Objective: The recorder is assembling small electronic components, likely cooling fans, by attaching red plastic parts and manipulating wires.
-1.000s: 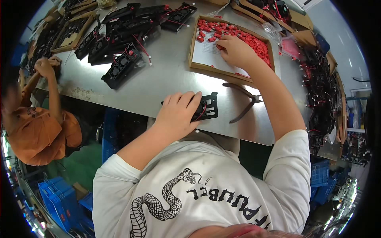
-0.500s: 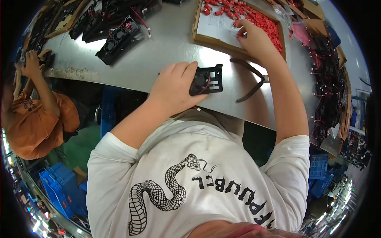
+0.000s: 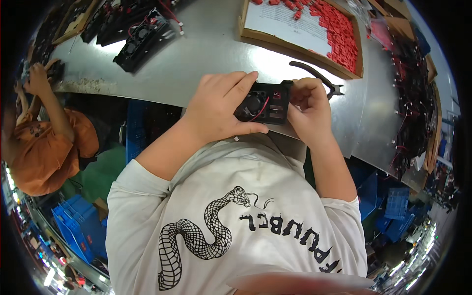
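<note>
Metal tabletop (image 3: 216, 64), grey and shiny, filled the upper part of the view, curving with the lens. At its far edge lay a shallow wooden tray (image 3: 295, 42) with a white paper sheet inside and a heap of small red parts (image 3: 341, 37) along its right side. Near the left end of the table sat a row of black fan units (image 3: 140, 34) with red wires. A tangle of black and red cables (image 3: 410, 93) lay along the right end. Black pliers (image 3: 319, 77) rested on the table between the tray and the person's hands. At the far left a co-worker in an orange shirt (image 3: 46, 152) leaned over the table edge. Blue plastic crates (image 3: 81, 228) stood on the floor below.

Close to the person's chest, at the near edge of the table, both hands held a small black square fan (image 3: 263, 102) with a thin red wire across it. The left hand (image 3: 221, 110) wrapped the fan's left side, fingers curled over the top and thumb beneath, gripping firmly. The right hand (image 3: 309, 110) closed on the fan's right edge, fingertips pinched together at its corner; whether they also held a small part could not be told
</note>
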Action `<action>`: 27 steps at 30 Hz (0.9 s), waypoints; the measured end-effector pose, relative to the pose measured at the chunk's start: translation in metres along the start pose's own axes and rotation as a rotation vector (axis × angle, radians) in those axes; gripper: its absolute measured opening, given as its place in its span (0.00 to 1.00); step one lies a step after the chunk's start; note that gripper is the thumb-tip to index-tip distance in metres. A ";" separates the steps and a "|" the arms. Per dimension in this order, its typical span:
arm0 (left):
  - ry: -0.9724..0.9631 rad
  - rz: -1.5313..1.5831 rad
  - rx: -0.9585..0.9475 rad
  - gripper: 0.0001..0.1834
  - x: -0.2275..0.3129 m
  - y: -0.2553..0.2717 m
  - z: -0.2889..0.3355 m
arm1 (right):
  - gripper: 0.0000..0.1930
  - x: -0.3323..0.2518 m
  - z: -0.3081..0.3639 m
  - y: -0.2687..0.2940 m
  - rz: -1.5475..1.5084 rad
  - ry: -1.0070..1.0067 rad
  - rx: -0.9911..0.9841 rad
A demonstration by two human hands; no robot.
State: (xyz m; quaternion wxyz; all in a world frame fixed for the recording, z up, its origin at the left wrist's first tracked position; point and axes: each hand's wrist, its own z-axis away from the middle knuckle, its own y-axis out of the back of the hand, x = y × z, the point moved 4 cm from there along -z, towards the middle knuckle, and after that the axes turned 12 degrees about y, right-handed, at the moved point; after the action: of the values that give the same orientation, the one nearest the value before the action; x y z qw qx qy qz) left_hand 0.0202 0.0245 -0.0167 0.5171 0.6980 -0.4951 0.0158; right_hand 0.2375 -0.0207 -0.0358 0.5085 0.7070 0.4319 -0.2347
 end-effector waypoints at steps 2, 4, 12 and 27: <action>-0.005 -0.010 -0.034 0.53 0.002 0.002 -0.002 | 0.21 0.007 0.003 -0.005 -0.077 -0.006 0.011; -0.007 -0.026 -0.061 0.53 0.002 0.004 -0.007 | 0.23 0.010 0.005 -0.005 -0.156 -0.002 0.018; 0.097 -0.032 -0.223 0.50 -0.001 0.003 -0.013 | 0.24 0.012 0.003 -0.008 -0.154 -0.143 0.063; 0.131 -0.207 -0.339 0.41 -0.004 0.004 -0.017 | 0.21 -0.045 -0.016 0.023 0.222 0.006 -0.115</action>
State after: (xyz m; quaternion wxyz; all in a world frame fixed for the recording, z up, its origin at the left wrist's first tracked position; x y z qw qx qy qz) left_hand 0.0241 0.0398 -0.0075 0.6570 0.6457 -0.3816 -0.0757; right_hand 0.2324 -0.0249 0.0170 0.5697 0.7210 0.3651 -0.1496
